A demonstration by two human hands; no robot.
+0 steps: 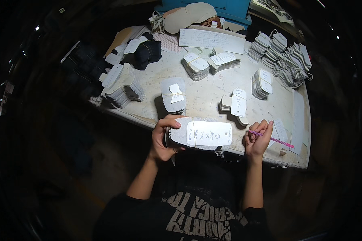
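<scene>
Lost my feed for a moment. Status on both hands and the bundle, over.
Left hand gripping the banded bundle by its left end. Right hand holding a pink pen, off the bundle. More tagged stacks behind, none in the way.

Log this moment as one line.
left hand: grips banded bundle | right hand: holds pink pen | worktable: more banded stacks
</scene>
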